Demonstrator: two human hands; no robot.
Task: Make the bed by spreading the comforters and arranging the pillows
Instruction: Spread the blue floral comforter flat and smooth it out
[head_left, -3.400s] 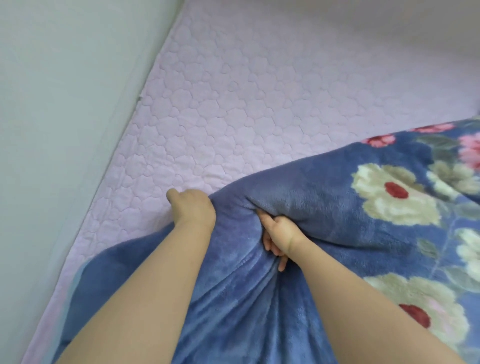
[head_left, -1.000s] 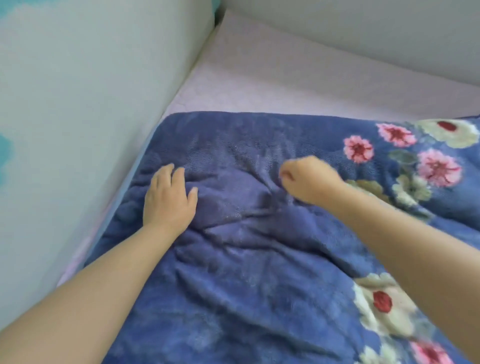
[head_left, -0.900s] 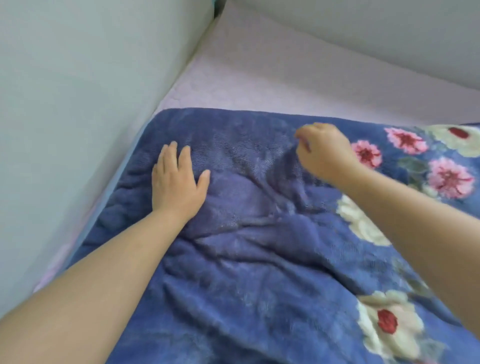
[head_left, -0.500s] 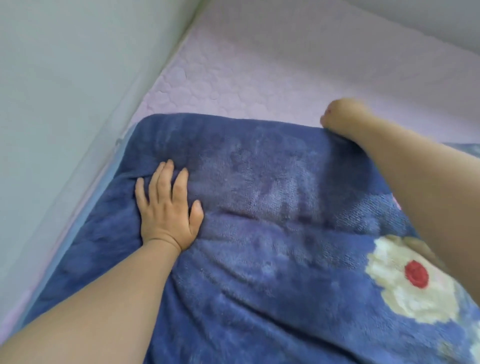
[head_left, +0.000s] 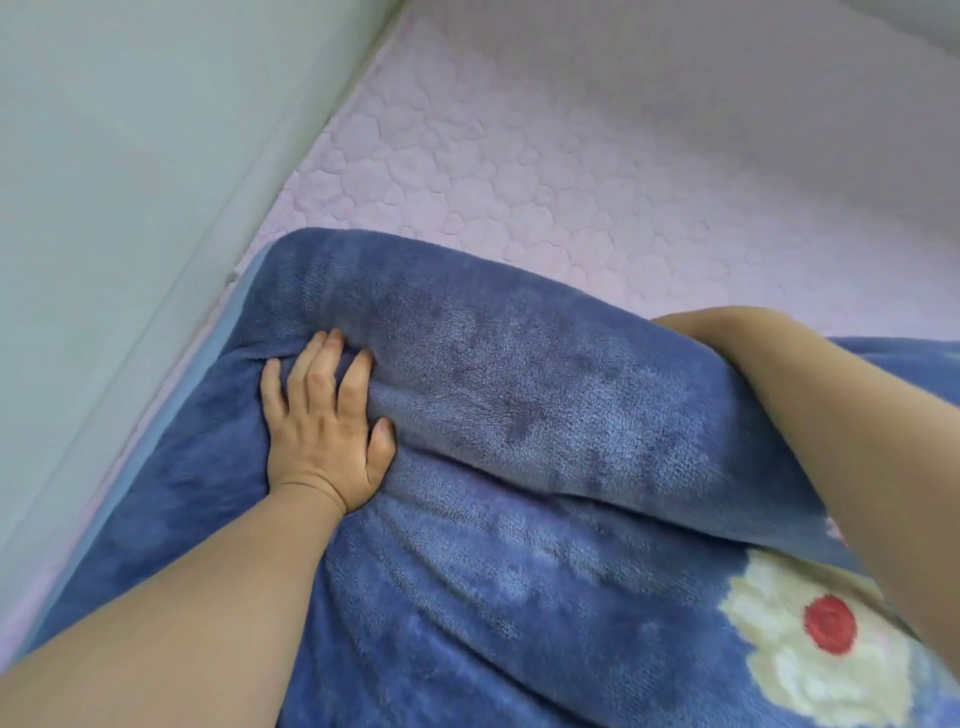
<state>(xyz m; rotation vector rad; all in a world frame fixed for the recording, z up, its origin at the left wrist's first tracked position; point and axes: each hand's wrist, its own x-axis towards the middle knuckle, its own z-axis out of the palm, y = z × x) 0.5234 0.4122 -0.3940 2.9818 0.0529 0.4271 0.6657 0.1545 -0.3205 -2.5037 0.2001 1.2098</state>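
A blue fleece comforter (head_left: 519, 415) with white and red flowers covers the near part of the bed. Its far edge is bunched up into a thick raised ridge. My left hand (head_left: 324, 426) lies flat on the comforter near the wall, fingers apart, fingertips pressed into the crease under the ridge. My right forearm (head_left: 810, 415) reaches over the ridge from the right. The right hand itself is hidden behind the comforter's far edge, so its grip does not show. No pillow is in view.
A pink quilted mattress pad (head_left: 571, 171) with a heart pattern lies bare beyond the comforter. A pale wall (head_left: 130, 182) runs along the left side of the bed, and another wall closes the far end.
The comforter's far edge has risen into a thicker ridge and come toward me. My right hand has dropped out of sight behind that edge. My left hand stays pressed flat.
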